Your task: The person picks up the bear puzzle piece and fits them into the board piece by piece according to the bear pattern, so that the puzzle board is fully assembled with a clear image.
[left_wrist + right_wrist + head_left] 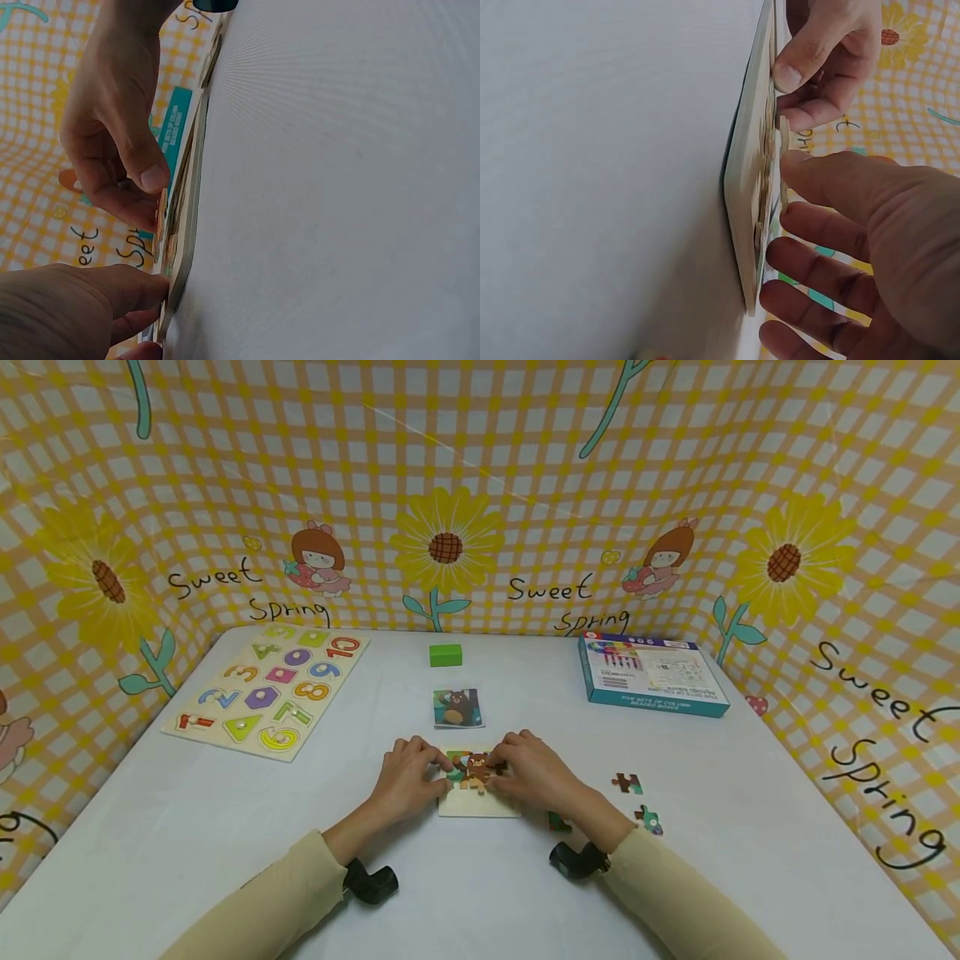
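Note:
A small wooden puzzle board point(480, 807) lies flat in front of me, its far part filled with bear-picture pieces and its near part bare wood. My left hand point(407, 778) holds the board's left edge between thumb and fingers. Over the right side of the board, my right hand point(536, 772) pinches a thin puzzle piece point(784, 131) between thumb and index finger. In the right wrist view that piece stands just off the board's surface, the other fingers spread apart. The held piece's picture side is mostly hidden.
Loose puzzle pieces point(627, 783) lie to the right, one partly under my right wrist. Beyond the board are a bear picture card point(457, 708) and a green block point(446, 655). A number board point(262, 697) lies at left, a flat teal box point(652, 677) at back right.

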A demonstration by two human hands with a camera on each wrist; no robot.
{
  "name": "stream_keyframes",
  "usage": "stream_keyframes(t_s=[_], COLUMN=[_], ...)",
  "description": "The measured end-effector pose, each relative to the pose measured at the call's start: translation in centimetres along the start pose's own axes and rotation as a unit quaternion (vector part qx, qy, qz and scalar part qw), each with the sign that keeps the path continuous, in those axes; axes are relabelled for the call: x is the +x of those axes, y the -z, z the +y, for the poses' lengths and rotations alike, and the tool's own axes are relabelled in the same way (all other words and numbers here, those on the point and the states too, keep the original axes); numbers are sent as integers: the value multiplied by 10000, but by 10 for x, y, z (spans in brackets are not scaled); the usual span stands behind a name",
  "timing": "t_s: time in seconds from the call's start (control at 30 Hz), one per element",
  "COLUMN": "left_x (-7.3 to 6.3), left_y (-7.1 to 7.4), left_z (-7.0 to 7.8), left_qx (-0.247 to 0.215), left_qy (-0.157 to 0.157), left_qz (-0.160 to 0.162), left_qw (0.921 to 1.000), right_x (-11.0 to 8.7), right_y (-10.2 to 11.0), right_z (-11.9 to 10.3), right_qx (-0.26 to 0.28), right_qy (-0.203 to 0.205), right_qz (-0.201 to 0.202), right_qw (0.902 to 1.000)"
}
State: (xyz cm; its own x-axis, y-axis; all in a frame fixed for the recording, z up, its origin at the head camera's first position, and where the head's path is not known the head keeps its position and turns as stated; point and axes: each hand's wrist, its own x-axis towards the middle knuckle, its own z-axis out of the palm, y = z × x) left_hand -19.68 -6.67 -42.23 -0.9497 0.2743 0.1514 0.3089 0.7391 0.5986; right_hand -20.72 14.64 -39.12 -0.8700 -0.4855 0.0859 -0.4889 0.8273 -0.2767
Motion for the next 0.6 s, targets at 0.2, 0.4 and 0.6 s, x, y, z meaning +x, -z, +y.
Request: stream_keyframes(t_s=[0.2,0.4,0.6], left_x=[0,-1,-1], left_y=[0,1,1], left_z=[0,2,2], left_qx=[0,27,85], left_qy=[-55,-75,-68], left_qz=[43,38,20], left_qw=[10000,10000,9999], right_x=[0,2,1], right_y=[-1,-3,-4], right_z=[0,1,1], right_qx=[60,15,-49], right_qy=[11,31,105], right_qz=[-27,-47,1], right_qw=[10000,10000,9999])
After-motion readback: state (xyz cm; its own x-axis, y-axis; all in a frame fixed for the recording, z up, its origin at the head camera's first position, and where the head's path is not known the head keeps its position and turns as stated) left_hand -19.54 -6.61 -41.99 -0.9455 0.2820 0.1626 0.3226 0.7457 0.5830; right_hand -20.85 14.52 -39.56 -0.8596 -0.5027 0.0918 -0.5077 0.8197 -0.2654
